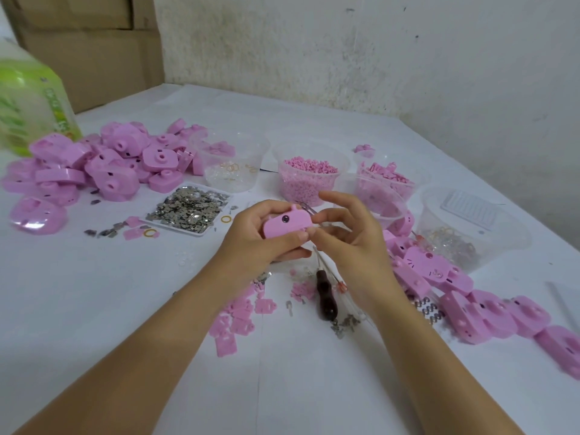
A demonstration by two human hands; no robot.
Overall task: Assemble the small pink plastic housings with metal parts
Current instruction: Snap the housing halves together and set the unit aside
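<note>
- Your left hand (260,237) has its fingers curled round one housing (284,226), thumb along the near edge. It's held up over the middle of the table (125,309) with the round hole facing you.
- Your right hand (348,237) is pinching what looks like tweezers (306,206), tip at the housing's top edge and forefinger lifted loose above it. Can't tell if there's a metal part in the tip, it's too small to make out.
- Keep that left thumb braced so the housing doesn't twist while you seat the part. Go straight in, not at an angle, since thin metal like that probably bends easily.
- Both hands look raised off the table. I'd drop the forearms onto it for a steadier tip.
- The tray (188,208) of metal parts is just left of your hands, so refills are a short reach. There's a pile (94,164) of housings toward the far-left corner and a row (455,293) of them along the right edge.
</note>
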